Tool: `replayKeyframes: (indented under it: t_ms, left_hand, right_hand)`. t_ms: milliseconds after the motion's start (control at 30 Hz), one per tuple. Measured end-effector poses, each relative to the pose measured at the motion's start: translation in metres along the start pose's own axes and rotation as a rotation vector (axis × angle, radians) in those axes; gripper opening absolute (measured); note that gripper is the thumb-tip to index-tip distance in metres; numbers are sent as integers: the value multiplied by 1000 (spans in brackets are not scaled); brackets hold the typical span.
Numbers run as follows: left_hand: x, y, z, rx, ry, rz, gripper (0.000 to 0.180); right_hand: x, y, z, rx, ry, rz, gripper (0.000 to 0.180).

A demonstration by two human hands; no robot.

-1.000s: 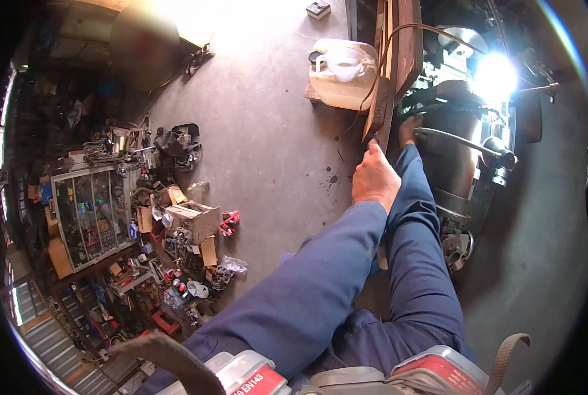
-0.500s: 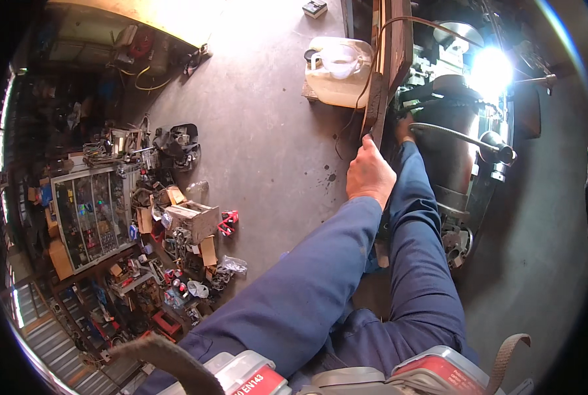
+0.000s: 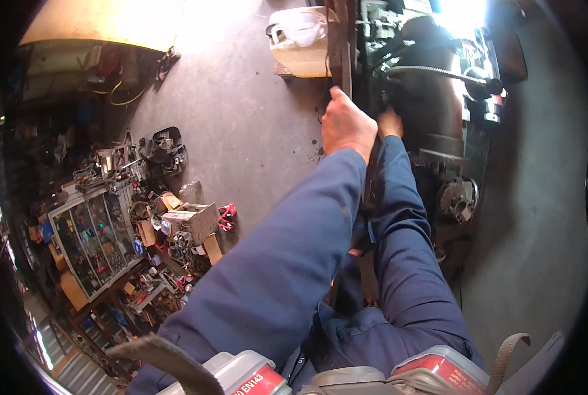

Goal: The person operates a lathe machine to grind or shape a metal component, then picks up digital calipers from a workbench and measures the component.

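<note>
My left hand (image 3: 348,127) is closed at the near end of a long dark wooden board (image 3: 344,49), its thumb lying along the edge. Just right of it, my right hand (image 3: 391,124) reaches down beside a large dark cylinder (image 3: 432,108) on a machine. Shadow and the machine hide the right fingertips, so what they touch cannot be made out. A ribbed metal hose (image 3: 432,71) crosses over the cylinder beyond the right hand. Left of the board stands a yellowed plastic container (image 3: 300,59) with a clear white jug (image 3: 300,29) on it.
A bright lamp (image 3: 462,13) glares at the machine's far end. A round metal flange (image 3: 458,199) sits at its near end. Off to the left are a glass-fronted cabinet (image 3: 96,237), a wooden crate (image 3: 192,224), a red stand (image 3: 226,217) and cluttered parts. Grey floor (image 3: 254,131) lies between.
The view has shifted, so the machine, board and container sit higher and further left. My right hand has drawn back toward me along the cylinder, away from the hose. My left hand stays at the board.
</note>
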State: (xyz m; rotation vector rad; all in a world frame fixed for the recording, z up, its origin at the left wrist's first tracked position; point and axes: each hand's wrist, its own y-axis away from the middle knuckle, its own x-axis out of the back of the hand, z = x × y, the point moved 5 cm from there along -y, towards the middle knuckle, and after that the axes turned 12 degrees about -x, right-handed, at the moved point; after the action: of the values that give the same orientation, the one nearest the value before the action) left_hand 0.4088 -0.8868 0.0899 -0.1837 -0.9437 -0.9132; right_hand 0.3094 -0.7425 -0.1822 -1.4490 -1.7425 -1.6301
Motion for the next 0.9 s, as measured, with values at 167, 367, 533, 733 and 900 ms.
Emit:
replayKeyframes:
  t_ms: [167, 367, 533, 733, 900]
  left_hand:
    - [2, -3, -5, 20, -10, 42, 37]
    - [-2, -4, -4, -36, -43, 76, 46]
    - [-6, -3, -5, -44, -55, 73, 44]
    - [-8, -6, -7, -79, -117, 70, 42]
    - [-13, -7, -10, -84, -140, 80, 36]
  right_hand:
    - [1, 59, 31, -49, 52, -49, 36]
    - [-15, 97, 103, -85, 24, -37, 41]
    - [-19, 134, 158, -59, 114, -94, 43]
    - [-18, 175, 220, -121, 161, -130, 44]
    - [-14, 201, 258, -136, 208, -121, 45]
